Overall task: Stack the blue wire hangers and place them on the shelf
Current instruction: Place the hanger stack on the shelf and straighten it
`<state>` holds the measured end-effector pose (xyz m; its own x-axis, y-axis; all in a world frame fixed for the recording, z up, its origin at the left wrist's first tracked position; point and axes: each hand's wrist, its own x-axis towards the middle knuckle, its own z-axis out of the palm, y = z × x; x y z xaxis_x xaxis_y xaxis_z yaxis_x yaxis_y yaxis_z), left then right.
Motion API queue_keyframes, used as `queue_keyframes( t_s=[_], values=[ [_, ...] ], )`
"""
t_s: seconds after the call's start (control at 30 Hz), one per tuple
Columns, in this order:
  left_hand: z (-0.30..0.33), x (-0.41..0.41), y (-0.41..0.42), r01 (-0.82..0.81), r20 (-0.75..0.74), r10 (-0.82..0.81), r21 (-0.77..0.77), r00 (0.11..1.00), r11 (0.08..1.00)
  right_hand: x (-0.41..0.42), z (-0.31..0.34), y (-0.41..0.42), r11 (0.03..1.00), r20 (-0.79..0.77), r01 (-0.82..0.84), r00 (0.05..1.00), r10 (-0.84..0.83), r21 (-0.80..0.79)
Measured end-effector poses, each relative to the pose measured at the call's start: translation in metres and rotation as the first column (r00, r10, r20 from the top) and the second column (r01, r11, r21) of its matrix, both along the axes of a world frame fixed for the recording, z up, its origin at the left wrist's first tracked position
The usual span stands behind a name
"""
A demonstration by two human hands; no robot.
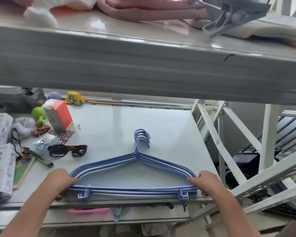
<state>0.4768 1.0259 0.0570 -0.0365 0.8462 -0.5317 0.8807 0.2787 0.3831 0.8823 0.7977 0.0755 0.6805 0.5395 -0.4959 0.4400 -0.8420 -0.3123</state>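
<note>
Shelf [161,117] fills the middle of the frame, its near edge carrying the blue wire hangers [135,168], nested flat, hooks pointing up-frame. Left hand [61,181] and right hand [208,181] each grip a shoulder corner, fingers curled round the bundle. Thin coated wire looks light, springy and prone to sliding apart; pinching both corners seems best.
</note>
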Motion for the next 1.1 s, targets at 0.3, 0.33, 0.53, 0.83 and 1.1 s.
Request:
queue_keyframes(
  t_s=[0.3, 0.33, 0.53, 0.83, 1.1],
  values=[
    [-0.001, 0.013, 0.005, 0.192, -0.256, -0.178, 0.029, 0.950, 0.981, 0.000, -0.002, 0.028, 0.973, -0.083, -0.093, 0.994, 0.077, -0.210],
    [-0.001, 0.012, 0.005, 0.199, -0.262, -0.187, 0.022, 0.947, 0.980, 0.000, -0.003, 0.029, 0.971, -0.076, -0.105, 0.993, 0.091, -0.216],
    [0.004, 0.016, 0.006, 0.253, -0.345, -0.256, -0.054, 0.903, 0.966, 0.004, -0.001, 0.031, 0.964, -0.102, -0.130, 0.989, 0.109, -0.232],
    [0.007, 0.018, 0.002, 0.228, -0.288, -0.251, -0.109, 0.924, 0.967, 0.015, -0.009, 0.021, 0.986, -0.214, 0.041, 0.974, -0.076, -0.163],
    [0.004, 0.019, 0.003, 0.262, -0.332, -0.269, -0.069, 0.904, 0.963, 0.013, -0.014, 0.020, 0.988, -0.105, -0.096, 0.991, 0.083, -0.123]
  ],
)
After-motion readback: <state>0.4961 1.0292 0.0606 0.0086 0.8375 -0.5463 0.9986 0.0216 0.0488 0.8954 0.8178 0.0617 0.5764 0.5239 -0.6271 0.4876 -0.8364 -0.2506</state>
